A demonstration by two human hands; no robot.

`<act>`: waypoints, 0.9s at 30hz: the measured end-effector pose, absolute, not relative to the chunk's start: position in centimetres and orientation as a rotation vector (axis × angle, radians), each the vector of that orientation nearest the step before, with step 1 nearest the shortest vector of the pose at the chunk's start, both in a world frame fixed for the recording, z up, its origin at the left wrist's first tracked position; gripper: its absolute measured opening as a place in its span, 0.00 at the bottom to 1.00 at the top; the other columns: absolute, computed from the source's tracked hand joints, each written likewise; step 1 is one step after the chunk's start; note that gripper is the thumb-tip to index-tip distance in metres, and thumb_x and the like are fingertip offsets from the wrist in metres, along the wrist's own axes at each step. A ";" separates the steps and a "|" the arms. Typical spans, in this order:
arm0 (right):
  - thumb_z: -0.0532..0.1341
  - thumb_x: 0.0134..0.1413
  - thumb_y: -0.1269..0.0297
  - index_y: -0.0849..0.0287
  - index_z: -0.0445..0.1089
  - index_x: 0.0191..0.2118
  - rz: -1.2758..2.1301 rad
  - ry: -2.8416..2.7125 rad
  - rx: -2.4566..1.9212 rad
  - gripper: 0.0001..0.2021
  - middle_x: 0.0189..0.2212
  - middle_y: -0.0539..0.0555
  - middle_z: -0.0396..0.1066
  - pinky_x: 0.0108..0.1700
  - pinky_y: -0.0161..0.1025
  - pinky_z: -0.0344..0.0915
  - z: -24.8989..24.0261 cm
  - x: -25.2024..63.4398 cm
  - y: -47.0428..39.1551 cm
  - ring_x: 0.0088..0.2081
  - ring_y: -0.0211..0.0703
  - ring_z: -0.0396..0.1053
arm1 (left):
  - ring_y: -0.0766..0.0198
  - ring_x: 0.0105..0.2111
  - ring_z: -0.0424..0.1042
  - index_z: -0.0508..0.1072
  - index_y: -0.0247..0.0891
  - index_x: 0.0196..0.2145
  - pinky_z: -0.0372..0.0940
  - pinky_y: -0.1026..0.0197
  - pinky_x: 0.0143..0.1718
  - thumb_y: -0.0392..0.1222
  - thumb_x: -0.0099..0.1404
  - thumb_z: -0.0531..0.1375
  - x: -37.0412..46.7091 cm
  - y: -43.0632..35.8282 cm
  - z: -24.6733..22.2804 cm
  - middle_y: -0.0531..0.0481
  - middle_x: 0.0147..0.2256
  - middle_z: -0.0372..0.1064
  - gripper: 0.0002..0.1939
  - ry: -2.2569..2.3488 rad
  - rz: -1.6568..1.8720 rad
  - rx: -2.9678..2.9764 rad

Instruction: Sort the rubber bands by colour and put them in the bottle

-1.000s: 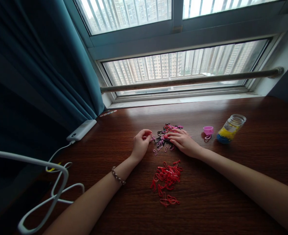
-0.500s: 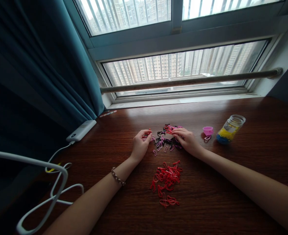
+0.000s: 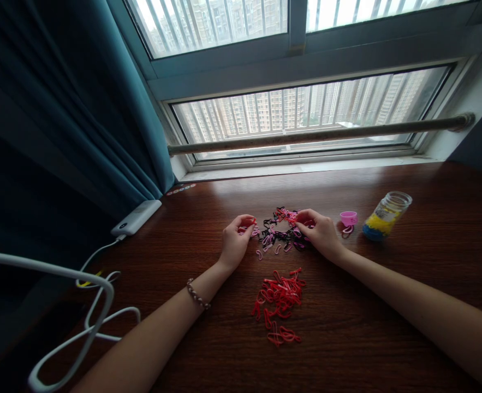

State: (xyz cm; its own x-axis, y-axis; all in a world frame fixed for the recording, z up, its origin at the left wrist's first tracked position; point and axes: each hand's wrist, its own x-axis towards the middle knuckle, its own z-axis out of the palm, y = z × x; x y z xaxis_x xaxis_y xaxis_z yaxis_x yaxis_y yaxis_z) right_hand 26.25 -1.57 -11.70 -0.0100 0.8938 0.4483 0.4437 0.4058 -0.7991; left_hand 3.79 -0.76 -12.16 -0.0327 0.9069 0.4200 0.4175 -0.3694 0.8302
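My left hand [image 3: 236, 240] is closed in a pinch on a small red clip at the left edge of a mixed pile of black, pink and red clips [image 3: 280, 236]. At the right side of that pile, my right hand [image 3: 317, 232] has its thumb and fingertips pressed together; what they hold, if anything, is too small to tell. Between my forearms, nearer to me, lies a separate heap of red clips [image 3: 284, 295]. A few pink clips lie loose at the near edge of the mixed pile.
An open glass jar [image 3: 387, 215] with yellow and blue contents leans at the right, beside a small pink cup-shaped item [image 3: 348, 219]. A white power bank [image 3: 136, 218] and white cable [image 3: 101, 284] lie at the left. A window and metal rail [image 3: 322, 134] stand behind.
My right hand has moved slightly right, and its fingertips have drawn back from the middle of the mixed pile. The left hand has barely moved.
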 end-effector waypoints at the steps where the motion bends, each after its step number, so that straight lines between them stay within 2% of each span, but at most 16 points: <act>1: 0.59 0.48 0.66 0.60 0.71 0.33 0.517 -1.658 -1.194 0.07 0.28 0.53 0.71 0.34 0.35 0.64 -11.6 26.2 -1.6 0.30 0.39 0.69 | 0.64 0.33 0.72 0.71 0.37 0.36 0.64 0.64 0.32 0.42 0.56 0.58 3.8 -0.8 -12.2 0.48 0.33 0.72 0.10 1.388 1.389 1.786; 6: 0.55 0.52 0.66 0.59 0.73 0.36 0.428 -1.749 -1.165 0.10 0.30 0.54 0.69 0.33 0.35 0.62 -11.2 26.2 -1.8 0.32 0.40 0.67 | 0.63 0.34 0.71 0.72 0.36 0.35 0.64 0.64 0.32 0.43 0.56 0.58 3.7 -0.7 -12.2 0.48 0.33 0.72 0.10 1.387 1.370 1.797; 12: 0.55 0.53 0.66 0.58 0.73 0.38 0.459 -1.745 -1.128 0.11 0.30 0.54 0.70 0.34 0.35 0.61 -11.6 26.2 -1.6 0.32 0.40 0.66 | 0.63 0.34 0.71 0.72 0.36 0.35 0.64 0.64 0.32 0.43 0.56 0.58 3.7 -0.6 -12.3 0.48 0.33 0.72 0.10 1.387 1.359 1.801; 21: 0.54 0.53 0.65 0.58 0.73 0.41 0.490 -1.715 -1.138 0.13 0.30 0.53 0.69 0.27 0.33 0.57 -11.6 26.2 -1.6 0.27 0.37 0.64 | 0.62 0.33 0.72 0.73 0.36 0.35 0.65 0.63 0.33 0.44 0.56 0.58 3.8 -0.7 -12.3 0.47 0.33 0.73 0.11 1.379 1.359 1.778; 27: 0.56 0.52 0.67 0.59 0.74 0.38 0.453 -1.704 -1.158 0.11 0.32 0.55 0.72 0.35 0.35 0.61 -12.0 26.3 -1.4 0.33 0.41 0.68 | 0.61 0.34 0.73 0.73 0.36 0.36 0.66 0.61 0.35 0.43 0.58 0.57 3.7 -0.6 -12.4 0.46 0.34 0.74 0.11 1.349 1.331 1.739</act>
